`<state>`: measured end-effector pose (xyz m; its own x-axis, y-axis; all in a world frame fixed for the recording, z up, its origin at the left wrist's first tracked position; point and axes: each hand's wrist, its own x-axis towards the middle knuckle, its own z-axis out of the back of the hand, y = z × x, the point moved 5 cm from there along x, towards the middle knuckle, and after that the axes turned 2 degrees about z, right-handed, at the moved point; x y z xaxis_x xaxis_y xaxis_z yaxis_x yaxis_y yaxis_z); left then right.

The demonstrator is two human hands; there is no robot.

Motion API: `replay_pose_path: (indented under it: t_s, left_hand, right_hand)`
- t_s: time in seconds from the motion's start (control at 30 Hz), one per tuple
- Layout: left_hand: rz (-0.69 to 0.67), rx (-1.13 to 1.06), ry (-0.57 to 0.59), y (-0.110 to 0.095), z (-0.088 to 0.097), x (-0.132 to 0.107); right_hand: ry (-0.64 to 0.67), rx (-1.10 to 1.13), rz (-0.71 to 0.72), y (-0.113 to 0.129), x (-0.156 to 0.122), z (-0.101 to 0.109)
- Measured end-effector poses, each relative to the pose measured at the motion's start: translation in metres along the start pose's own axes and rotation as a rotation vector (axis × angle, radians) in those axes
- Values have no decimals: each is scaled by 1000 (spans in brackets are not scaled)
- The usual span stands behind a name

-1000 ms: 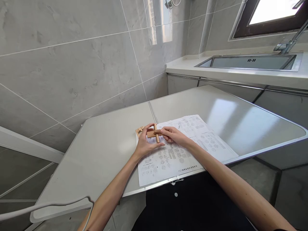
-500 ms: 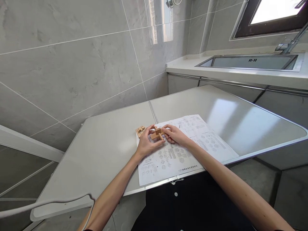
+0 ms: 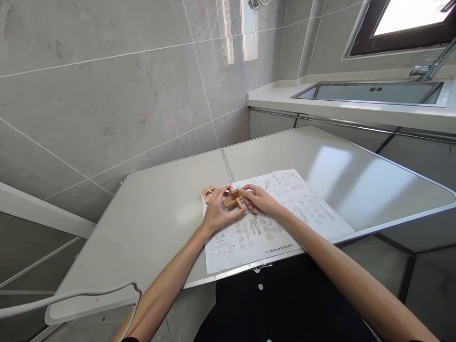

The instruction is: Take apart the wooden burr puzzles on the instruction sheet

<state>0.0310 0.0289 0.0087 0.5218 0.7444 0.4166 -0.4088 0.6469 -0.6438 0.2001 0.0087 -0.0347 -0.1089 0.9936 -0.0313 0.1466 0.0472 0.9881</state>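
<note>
Between my two hands is a partly joined wooden puzzle [image 3: 231, 202], made of crossed light-brown blocks with a short round-looking rod across it. My left hand [image 3: 217, 213] curves round its left side, thumb and fingers closed on the ends of the crosswise rod. From the right, my right hand [image 3: 260, 199] pinches the puzzle's other end, with its lower fingers curled underneath. Beneath both hands lies a printed instruction sheet [image 3: 278, 230] covered in small line drawings. Just beyond my left fingers sits a group of wooden blocks [image 3: 208, 193], partly hidden by the hand.
The pale folding table [image 3: 160, 213] has a seam across its middle and a metal edge near my body. Grey tiled wall [image 3: 107, 104] borders its far left side. A counter with a sink [image 3: 374, 92] stands at the back right. A white cable [image 3: 71, 300] hangs at lower left.
Both hands stay nearly in place, still holding the wooden puzzle, with only tiny finger shifts. The view has moved very slightly.
</note>
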Motion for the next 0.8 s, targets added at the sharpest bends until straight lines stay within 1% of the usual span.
replay_pose_path:
  t_s: [0.33, 0.53, 0.8]
  left_hand:
    - [-36, 6, -39, -4, 2, 1]
    - [-85, 27, -62, -10, 4, -2]
    - [-154, 47, -90, -8, 8, 1]
  right_hand:
    - [17, 20, 25, 8, -3, -2]
    - [12, -57, 46, 12, -6, -3]
    - [66, 30, 52, 10, -3, -4]
